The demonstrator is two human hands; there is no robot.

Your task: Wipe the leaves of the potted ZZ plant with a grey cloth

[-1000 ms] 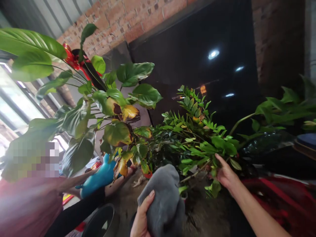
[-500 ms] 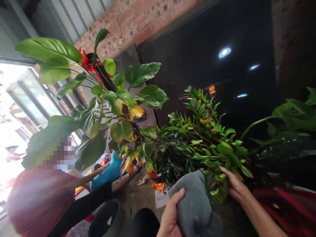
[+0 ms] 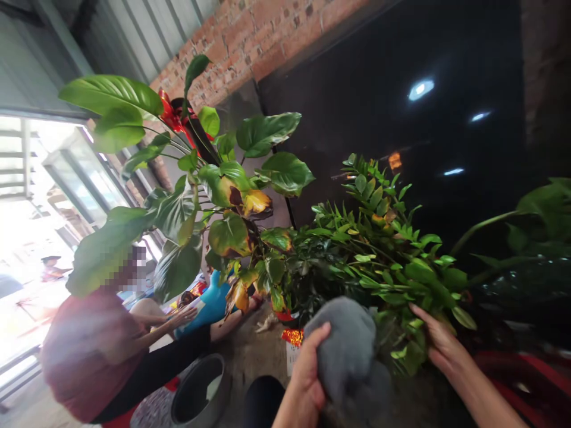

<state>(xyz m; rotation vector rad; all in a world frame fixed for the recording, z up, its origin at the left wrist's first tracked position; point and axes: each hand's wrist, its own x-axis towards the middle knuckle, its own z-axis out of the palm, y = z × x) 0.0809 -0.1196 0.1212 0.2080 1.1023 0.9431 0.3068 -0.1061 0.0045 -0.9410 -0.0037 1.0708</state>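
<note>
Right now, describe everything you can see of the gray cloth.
The gray cloth is plain and soft-looking, bunched, with a rounded top and blurred folds lower down. The left hand holds it, thumb against its left side, other fingers mostly hidden. It sits low in the view, right of center, before the green plant; whether leaves touch it, I cannot tell.

A single head-worn camera looks forward and down at nearby hands [image 3: 308, 371].

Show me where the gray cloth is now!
In the head view, the gray cloth is near the bottom, right of centre, held in the left hand, left of the right hand.
</note>
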